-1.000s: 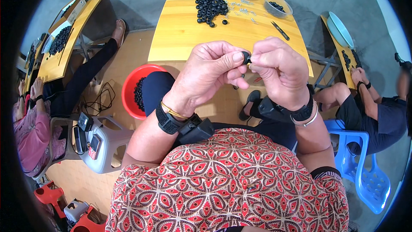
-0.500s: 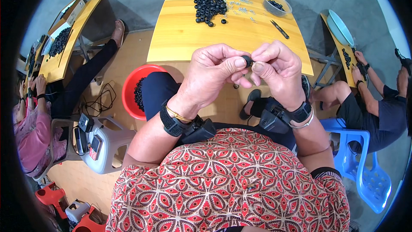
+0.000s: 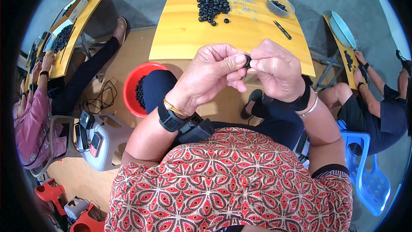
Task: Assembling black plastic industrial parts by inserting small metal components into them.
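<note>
Together, hands [image 3: 208, 75] [image 3: 281, 73] meet at small rounded black piece [image 3: 247, 61], smooth yellow tabletop [image 3: 184, 38] beyond.

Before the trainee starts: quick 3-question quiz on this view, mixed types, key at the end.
1. True or false: on the yellow table, the slim dark tool lies to the right of the pile of black pieces.
2. How many round bowls stand on that table?
A) two
B) three
C) four
3. Short answer: what does the left hand hold, and where is the right hand?

Key
1. True.
2. B.
3. A small black piece, pinched between thumb and fingers; the right hand is pinched closed right at that piece's right side, and what it grips is hidden.
</note>
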`<state>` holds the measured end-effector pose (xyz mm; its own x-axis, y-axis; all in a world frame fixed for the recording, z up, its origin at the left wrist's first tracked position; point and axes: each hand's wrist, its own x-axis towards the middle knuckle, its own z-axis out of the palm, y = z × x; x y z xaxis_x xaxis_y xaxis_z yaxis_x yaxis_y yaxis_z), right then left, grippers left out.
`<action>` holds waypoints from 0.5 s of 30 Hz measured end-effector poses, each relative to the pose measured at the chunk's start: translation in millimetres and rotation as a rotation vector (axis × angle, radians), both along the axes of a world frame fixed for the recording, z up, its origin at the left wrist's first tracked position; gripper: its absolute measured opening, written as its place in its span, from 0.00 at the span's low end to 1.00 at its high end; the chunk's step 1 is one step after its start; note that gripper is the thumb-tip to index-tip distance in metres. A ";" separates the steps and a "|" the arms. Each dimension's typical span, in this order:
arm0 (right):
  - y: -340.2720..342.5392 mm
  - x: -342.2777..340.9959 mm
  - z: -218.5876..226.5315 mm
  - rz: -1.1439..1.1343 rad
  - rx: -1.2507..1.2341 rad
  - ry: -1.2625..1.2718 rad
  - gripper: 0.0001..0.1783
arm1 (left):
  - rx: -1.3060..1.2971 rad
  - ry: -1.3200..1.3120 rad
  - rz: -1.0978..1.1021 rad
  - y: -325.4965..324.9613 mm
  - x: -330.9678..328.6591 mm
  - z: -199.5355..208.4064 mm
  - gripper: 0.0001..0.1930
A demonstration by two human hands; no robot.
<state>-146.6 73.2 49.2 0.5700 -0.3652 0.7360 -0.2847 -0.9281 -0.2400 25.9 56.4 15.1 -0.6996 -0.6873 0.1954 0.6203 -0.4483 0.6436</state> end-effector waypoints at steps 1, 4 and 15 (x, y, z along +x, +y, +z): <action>1.5 1.5 -0.6 -0.026 0.050 -0.037 0.10 | 0.024 -0.009 -0.006 0.6 0.0 -1.7 0.06; 8.3 6.7 -3.0 -0.092 0.203 -0.158 0.08 | 0.011 -0.019 -0.075 -3.5 -1.0 -2.2 0.07; 12.0 4.7 6.1 -0.101 0.443 -0.112 0.10 | -0.121 -0.106 -0.157 -13.5 5.7 9.0 0.11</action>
<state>-141.8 85.2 55.3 0.4415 -0.7079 0.5513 -0.3181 -0.6980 -0.6415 31.6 43.0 24.1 -0.8170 -0.5446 0.1896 0.4753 -0.4498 0.7561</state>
